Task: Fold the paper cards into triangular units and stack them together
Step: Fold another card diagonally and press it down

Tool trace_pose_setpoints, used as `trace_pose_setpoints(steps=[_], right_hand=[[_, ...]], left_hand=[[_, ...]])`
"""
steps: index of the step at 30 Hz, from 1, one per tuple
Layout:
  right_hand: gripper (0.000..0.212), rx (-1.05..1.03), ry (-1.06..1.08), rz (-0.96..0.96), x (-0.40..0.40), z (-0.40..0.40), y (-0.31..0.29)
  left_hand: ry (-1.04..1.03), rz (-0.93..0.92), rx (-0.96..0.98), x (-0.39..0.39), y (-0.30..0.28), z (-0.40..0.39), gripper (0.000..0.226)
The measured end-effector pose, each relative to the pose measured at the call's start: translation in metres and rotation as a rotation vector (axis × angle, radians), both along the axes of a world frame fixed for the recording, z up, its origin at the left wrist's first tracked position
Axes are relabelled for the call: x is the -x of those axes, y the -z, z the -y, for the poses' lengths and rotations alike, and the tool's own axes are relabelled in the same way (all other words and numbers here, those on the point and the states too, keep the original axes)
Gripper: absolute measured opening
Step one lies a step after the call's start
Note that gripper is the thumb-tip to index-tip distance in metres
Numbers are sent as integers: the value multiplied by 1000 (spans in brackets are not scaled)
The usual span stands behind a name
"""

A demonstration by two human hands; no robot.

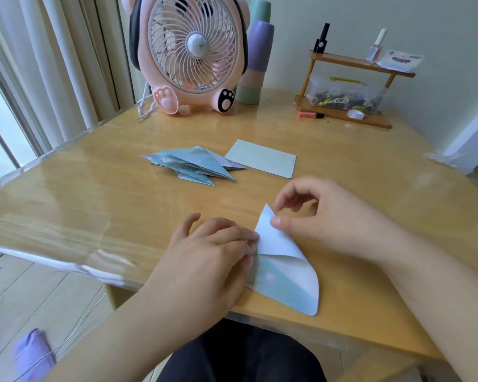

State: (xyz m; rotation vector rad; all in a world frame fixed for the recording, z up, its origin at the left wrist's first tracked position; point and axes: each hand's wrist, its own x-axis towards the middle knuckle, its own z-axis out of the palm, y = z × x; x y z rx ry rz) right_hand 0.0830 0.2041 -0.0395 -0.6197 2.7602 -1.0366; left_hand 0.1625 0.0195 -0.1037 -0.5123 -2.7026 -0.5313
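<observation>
A light blue paper card lies near the table's front edge, its white flap folded over and standing up. My left hand rests on the card's left part, fingers pressing it down at the fold. My right hand pinches the flap's upper tip between thumb and fingers. Farther back, a pile of folded blue triangular units lies on the table. An unfolded pale green card lies flat just right of the pile.
A pink desk fan and stacked pastel cups stand at the back. A wooden shelf with bottles, a clip box and tape sits back right. The wooden table has a window and curtains on its left.
</observation>
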Motion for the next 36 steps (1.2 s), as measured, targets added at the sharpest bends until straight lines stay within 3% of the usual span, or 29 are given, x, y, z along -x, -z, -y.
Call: trace_pose_setpoints(steps=[7,16,23,27,31,36], right_hand=[[10,-25,-121,29,-3,-15,22],[9,-47,-253,-77,13,-19,33],[7,-89,-233,-53,18,-24,33],[22,-125,-223,-54,23,-25,33],[51,-247,-236,-39,26,-25,32],[60,-368,-281,45,31,-28,27]], left_hand=[[-19,-82,42,4,1,-7,32],[-10,-43,-79,4,4,-6,28],[-22,-25,-149,5,5,-7,30],[-23,-30,-154,5,6,-7,31],[-25,-41,-147,4,6,-7,31],[-30,-35,-135,4,6,-6,32]])
